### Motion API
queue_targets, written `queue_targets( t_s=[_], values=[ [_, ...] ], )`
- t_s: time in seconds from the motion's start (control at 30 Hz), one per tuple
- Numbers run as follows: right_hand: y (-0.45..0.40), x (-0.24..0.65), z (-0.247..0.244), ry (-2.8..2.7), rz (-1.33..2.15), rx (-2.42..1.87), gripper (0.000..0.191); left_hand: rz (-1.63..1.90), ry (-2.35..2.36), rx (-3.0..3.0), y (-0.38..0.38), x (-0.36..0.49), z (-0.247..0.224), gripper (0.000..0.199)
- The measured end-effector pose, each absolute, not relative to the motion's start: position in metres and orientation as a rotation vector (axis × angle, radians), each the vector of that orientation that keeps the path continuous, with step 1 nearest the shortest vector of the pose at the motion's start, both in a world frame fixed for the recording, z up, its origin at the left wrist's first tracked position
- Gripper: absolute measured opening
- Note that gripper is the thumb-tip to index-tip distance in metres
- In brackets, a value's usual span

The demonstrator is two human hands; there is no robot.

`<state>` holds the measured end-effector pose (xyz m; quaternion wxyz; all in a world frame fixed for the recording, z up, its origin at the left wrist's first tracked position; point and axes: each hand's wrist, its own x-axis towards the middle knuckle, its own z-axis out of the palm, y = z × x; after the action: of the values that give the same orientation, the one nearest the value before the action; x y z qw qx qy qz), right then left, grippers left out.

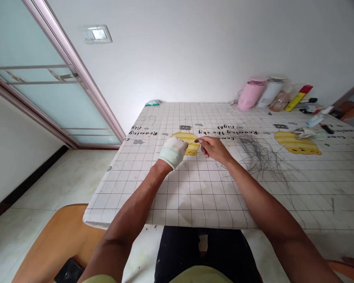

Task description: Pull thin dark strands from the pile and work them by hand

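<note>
My left hand (174, 148), in a white work glove with a pale green cuff, is closed just above the tabletop. My bare right hand (212, 147) faces it, thumb and forefinger pinched, with a small dark spot at the fingertips. A faint thin line seems to run between both hands, too fine to name. Beneath them lies a tablecloth (165, 184) with a black grid and yellow striped cartoon animals. Right of my right hand a loose tangle of thin dark strands (258, 153) is spread over the cloth; whether hair or fine wire, I cannot tell.
Along the wall at the back right stand a pink kettle-like container (251, 94), a white one (271, 92), a clear bottle (280, 101) and a yellow-and-red box (298, 98). A crumpled cloth (311, 133) lies nearer. A green-and-white packet (153, 103) sits at the far left corner.
</note>
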<state>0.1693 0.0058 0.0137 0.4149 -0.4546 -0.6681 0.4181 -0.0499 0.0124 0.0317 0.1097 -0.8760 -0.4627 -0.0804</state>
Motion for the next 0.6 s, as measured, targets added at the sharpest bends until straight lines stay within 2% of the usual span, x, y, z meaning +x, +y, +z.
queue_targets(
  t_s=[0.13, 0.33, 0.6],
  values=[
    [0.0, 0.161, 0.006, -1.712, 0.975, -1.224, 0.05, -0.242, -1.43, -2.576, 0.013, -0.044, 0.022, 0.044],
    [-0.004, 0.149, -0.005, -1.829, 0.779, -1.262, 0.047, -0.239, -1.508, -2.547, 0.013, -0.043, 0.009, 0.039],
    [-0.017, 0.138, -0.008, -1.613, 0.856, -1.295, 0.05, -0.361, -1.749, -2.511, 0.014, -0.036, -0.009, 0.036]
  ],
)
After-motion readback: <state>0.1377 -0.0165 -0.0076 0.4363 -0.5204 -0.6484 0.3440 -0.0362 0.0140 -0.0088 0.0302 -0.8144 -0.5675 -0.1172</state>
